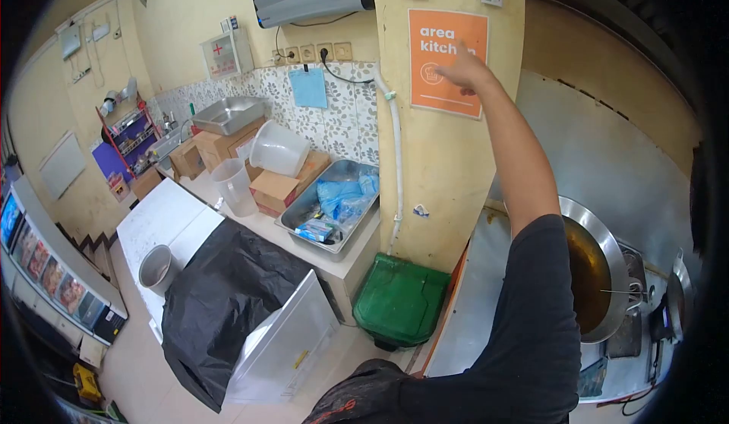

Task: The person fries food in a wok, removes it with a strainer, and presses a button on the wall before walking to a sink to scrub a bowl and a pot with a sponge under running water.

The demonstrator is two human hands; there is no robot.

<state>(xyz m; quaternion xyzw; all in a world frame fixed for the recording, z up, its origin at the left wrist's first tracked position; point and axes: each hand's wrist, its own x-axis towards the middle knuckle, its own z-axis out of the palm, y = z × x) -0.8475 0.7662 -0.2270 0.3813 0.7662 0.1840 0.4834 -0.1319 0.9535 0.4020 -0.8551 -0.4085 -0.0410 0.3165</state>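
Observation:
My right hand (465,72) is raised at the end of an outstretched arm in a black short sleeve. It overlaps the orange "area kitchen" sign (448,105) on the yellow pillar. The index finger points up and the thumb reaches left, with nothing held. My left hand is out of view. To the right of my arm, a large metal wok (615,253) of brown oil stands on the stove, a wire-handled utensil (626,293) at its rim.
A green lidded bin (402,299) stands below the pillar. Left of it, black plastic (228,295) drapes a white chest with a grey pot (158,268). The counter holds a metal tray (342,248) of bags, cardboard boxes (273,190) and plastic tubs (279,148). A display fridge (61,272) stands far left.

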